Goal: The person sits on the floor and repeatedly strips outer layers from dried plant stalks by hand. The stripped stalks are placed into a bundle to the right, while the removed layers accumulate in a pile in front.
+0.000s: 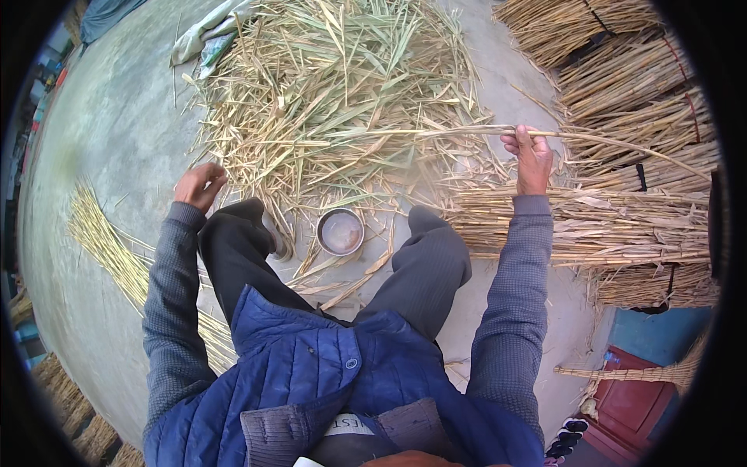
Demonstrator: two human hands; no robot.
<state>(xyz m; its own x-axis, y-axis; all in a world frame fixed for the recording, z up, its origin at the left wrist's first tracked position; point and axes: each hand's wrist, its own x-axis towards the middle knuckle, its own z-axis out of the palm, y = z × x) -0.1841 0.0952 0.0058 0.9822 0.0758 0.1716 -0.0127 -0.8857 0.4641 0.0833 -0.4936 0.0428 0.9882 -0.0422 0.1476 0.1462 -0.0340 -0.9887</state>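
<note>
**Right hand (523, 142) grasping a long dry stalk (580, 135) beside the leaf heap (334, 86)**

From my end, I have the right hand gripping the stalk between thumb and fingers, the arm reaching forward. The stalk runs roughly sideways: its left part passes over the heap, while its right part bows down across the tied bundles (634, 89) stacked at the right.

My left hand (204, 185) sits at the heap's near left edge, fingers loosely curled; I cannot tell whether anything is between them.

Just below the right hand I see a layer of loose stalks (583, 229) lying crosswise. A round metal bowl (323, 232) stands on the concrete floor (101, 132) between the knees, near the heap. Off to my left, a slanting bunch of thin stalks (117, 241) lies partly behind the left forearm. A pale sack (206, 37) lies against the heap's far left side.
</note>
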